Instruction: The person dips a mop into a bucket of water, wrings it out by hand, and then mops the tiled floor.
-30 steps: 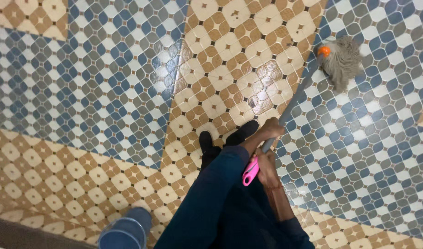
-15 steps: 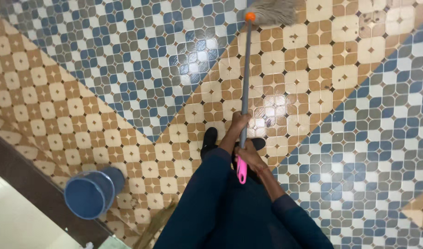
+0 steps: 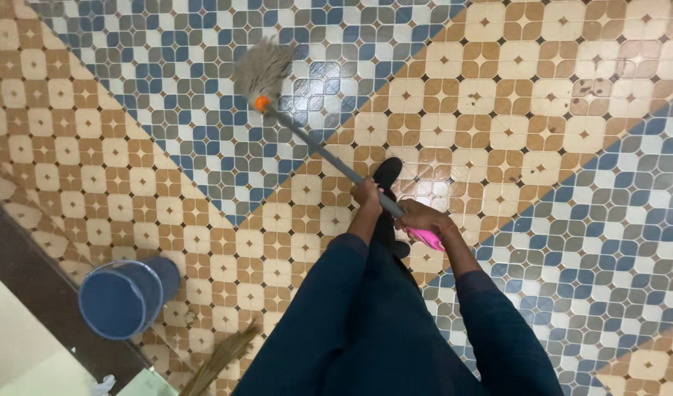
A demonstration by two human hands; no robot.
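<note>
Both my hands grip a mop with a grey pole [image 3: 318, 152] and a pink end grip [image 3: 426, 237]. My left hand [image 3: 366, 195] holds the pole further down its length. My right hand [image 3: 418, 218] holds it just before the pink grip. The stringy grey mop head [image 3: 263, 67], with an orange collar, rests on the blue patterned tiles up and to the left of me. My dark shoe [image 3: 387, 173] shows just past my hands.
A blue bucket [image 3: 123, 295] stands on the tan tiles at lower left, near a dark floor edge [image 3: 35, 282]. Broom bristles [image 3: 220, 357] lie at the bottom edge. The patterned tiled floor [image 3: 556, 132] shines wet around my feet.
The mop head has swung from the upper right, across the top, to the upper left. My hands turned with the pole, and the view shifted so the bucket sits further left.
</note>
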